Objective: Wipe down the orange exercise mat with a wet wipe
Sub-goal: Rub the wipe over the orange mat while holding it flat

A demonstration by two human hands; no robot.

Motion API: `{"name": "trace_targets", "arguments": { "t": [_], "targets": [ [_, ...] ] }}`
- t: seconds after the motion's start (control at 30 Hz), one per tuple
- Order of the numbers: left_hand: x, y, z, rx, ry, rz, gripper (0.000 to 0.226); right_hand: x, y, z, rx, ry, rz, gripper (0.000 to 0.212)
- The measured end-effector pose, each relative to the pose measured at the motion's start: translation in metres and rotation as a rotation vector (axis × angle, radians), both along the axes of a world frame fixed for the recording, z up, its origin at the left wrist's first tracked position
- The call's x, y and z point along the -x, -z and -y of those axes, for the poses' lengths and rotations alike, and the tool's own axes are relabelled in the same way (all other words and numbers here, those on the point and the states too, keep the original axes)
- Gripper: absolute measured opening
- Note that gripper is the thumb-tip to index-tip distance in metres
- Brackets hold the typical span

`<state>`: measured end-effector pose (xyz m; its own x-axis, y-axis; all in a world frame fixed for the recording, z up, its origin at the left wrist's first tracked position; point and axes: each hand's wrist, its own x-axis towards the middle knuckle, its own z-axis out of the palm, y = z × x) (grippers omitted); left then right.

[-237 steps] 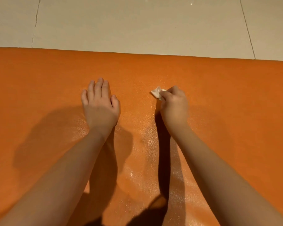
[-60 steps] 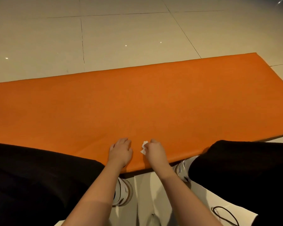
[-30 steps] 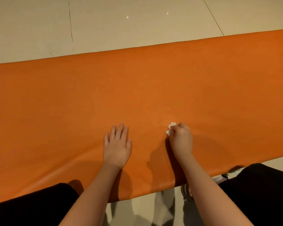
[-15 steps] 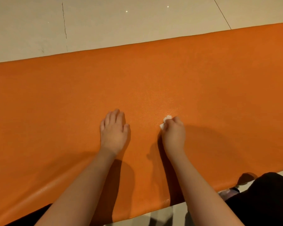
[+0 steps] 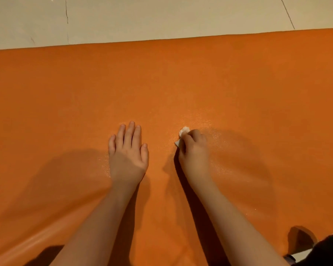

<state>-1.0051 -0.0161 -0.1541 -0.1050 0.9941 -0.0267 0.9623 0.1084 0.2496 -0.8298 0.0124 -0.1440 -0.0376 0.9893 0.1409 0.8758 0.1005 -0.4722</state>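
The orange exercise mat [image 5: 238,83] fills nearly the whole head view, its far edge running across the top. My left hand [image 5: 128,153] lies flat on the mat with straight fingers, left of centre. My right hand [image 5: 194,150] has curled fingers that pinch a small crumpled white wet wipe [image 5: 182,136], pressed against the mat. Only a bit of the wipe shows past the knuckles. A faint wet sheen marks the mat just right of that hand.
Pale tiled floor [image 5: 161,16] lies beyond the mat's far edge. A dark trouser leg [image 5: 331,248] and a strip of floor show at the bottom right corner. Shadows of both arms fall on the mat.
Both hands have slid farther out across the mat, away from its near edge. My view has moved forward with them, so my legs have almost left the frame.
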Motion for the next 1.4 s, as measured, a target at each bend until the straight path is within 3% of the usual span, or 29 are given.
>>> {"name": "trace_targets", "arguments": {
  "t": [0.1, 0.23, 0.3, 0.43, 0.5, 0.67, 0.73, 0.87, 0.93, 1.07, 1.13, 1.27, 1.33, 1.4],
  "targets": [
    [-0.001, -0.002, 0.000, 0.017, -0.002, -0.002, 0.054, -0.019, -0.001, -0.012, 0.042, -0.183, 0.082, 0.015],
    [-0.001, -0.003, -0.001, 0.017, -0.022, 0.001, 0.054, -0.035, -0.006, -0.045, 0.067, 0.242, -0.022, 0.013],
    [-0.002, -0.005, -0.002, 0.009, -0.039, 0.012, 0.054, -0.015, -0.011, -0.046, 0.083, 0.328, -0.066, 0.015],
    [-0.005, -0.013, -0.013, -0.033, -0.085, 0.096, 0.050, 0.011, -0.011, -0.029, 0.074, -0.149, 0.027, 0.015],
    [0.000, -0.015, -0.031, -0.081, -0.086, 0.144, 0.047, -0.005, -0.010, -0.044, 0.067, -0.253, 0.079, 0.017],
    [0.017, -0.014, -0.101, -0.038, -0.214, 0.118, 0.053, -0.024, -0.007, -0.086, 0.082, 0.266, -0.010, 0.019],
    [0.016, -0.006, -0.111, -0.050, -0.248, 0.065, 0.055, 0.000, -0.009, -0.080, 0.057, 0.166, -0.043, 0.016],
    [0.012, 0.006, -0.111, -0.133, -0.262, 0.011, 0.055, 0.004, -0.007, -0.077, 0.066, -0.284, 0.009, 0.017],
    [0.013, 0.006, -0.112, -0.138, -0.265, 0.003, 0.054, -0.012, -0.008, -0.103, 0.073, -0.253, 0.044, 0.016],
    [0.012, 0.006, -0.114, -0.140, -0.276, 0.023, 0.053, -0.013, -0.011, -0.147, 0.062, 0.082, 0.059, 0.015],
    [0.012, 0.004, -0.114, -0.132, -0.279, 0.028, 0.053, 0.007, -0.015, -0.145, 0.061, 0.005, 0.091, 0.015],
    [0.012, 0.002, -0.113, -0.110, -0.272, 0.028, 0.054, 0.012, -0.019, -0.143, 0.084, -0.393, 0.142, 0.015],
    [0.012, 0.003, -0.113, -0.117, -0.269, 0.031, 0.054, -0.001, -0.023, -0.168, 0.087, -0.362, 0.210, 0.018],
    [0.012, 0.003, -0.113, -0.123, -0.278, 0.029, 0.054, -0.012, -0.023, -0.196, 0.100, -0.169, 0.242, 0.021]
  ]
}}
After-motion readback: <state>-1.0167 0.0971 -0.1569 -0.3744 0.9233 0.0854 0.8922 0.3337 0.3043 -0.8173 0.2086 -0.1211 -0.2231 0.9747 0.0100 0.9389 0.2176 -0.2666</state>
